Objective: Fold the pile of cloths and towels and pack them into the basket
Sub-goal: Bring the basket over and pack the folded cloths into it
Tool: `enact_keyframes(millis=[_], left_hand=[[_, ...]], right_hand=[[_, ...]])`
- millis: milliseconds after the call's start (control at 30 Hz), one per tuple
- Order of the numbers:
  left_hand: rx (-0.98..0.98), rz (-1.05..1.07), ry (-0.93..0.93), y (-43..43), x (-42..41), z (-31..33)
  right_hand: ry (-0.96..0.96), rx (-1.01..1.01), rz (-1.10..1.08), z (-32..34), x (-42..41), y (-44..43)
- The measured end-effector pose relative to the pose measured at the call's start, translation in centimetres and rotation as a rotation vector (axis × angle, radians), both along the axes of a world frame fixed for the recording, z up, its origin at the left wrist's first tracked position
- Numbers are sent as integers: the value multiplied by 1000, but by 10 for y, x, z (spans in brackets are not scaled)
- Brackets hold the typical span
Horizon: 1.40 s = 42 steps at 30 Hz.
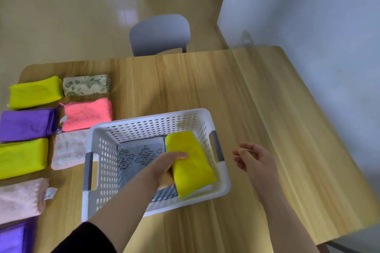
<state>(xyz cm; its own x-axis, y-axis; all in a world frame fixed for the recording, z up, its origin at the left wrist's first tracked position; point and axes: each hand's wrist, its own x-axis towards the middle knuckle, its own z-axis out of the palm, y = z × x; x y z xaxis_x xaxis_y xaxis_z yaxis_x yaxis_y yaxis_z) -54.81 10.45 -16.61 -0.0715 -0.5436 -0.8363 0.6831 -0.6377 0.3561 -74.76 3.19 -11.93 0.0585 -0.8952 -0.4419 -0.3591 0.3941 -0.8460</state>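
Note:
A white perforated basket with grey handles stands on the wooden table in front of me. My left hand reaches into it and grips a folded yellow cloth that lies against the basket's right wall. My right hand hovers just right of the basket, fingers apart, holding nothing. Left of the basket lie folded cloths in two columns: yellow-green, floral, purple, coral pink, another yellow-green, pale pink and a light pink towel.
Another purple cloth shows at the lower left corner. A grey chair stands beyond the table's far edge. A white wall runs along the right side of the table.

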Motion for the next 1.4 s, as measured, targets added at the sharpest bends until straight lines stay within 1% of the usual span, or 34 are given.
enact_keyframes(millis=[167, 233, 300, 367, 433, 533, 667, 767, 833, 867, 900, 933, 1000, 1033, 1067, 1100, 1167, 1233, 1300, 1400], left_hand=[[30, -50, -17, -16, -5, -40], [78, -61, -80, -19, -8, -54], [135, -72, -205, -20, -12, -68], [146, -100, -303, -22, -16, -75], [114, -109, -333, -23, -18, -76], [89, -59, -358, -23, -16, -76], [32, -230, -623, -23, -20, -73], [-11, -291, -797, -24, -24, -71], [-3, -343, -939, -24, -24, -69], [21, -365, -977, -23, -23, -71], [53, -360, -962, -23, -20, -73], [72, -326, -897, -23, -18, -74], [78, -226, -711, -22, -13, -78], [76, -200, -663, -21, -11, -80], [75, -214, -675, -20, -12, -82], [73, -273, -750, -18, -12, -83], [67, -395, -958, -17, -18, -81], [46, -427, -1098, -18, -23, -78], [27, -463, -1178, -19, -26, -70], [-28, -467, -1227, -17, -21, -51]], right_hand=[[24, 60, -27, -20, -13, -8], [51, 78, -25, -25, -14, -10], [60, 98, -30, -29, -14, -10], [60, 118, -23, -32, -12, -10], [57, 130, -13, -33, -9, -9], [56, 129, -9, -33, -6, -9], [53, 132, 12, -32, -2, -9], [53, 136, 15, -31, -1, -5], [51, 135, 14, -30, -1, -4], [52, 134, 15, -30, -1, -3], [54, 134, 17, -30, 0, -2], [57, 135, 21, -30, -1, -1], [55, 133, 23, -30, -2, 1], [54, 131, 20, -30, -2, 1], [54, 131, 17, -31, -4, 2], [53, 131, 15, -31, -5, 2], [50, 136, 5, -32, -6, 3], [46, 131, 4, -31, -7, 2], [36, 124, 6, -29, -6, 1], [20, 111, 10, -26, -4, -1]])
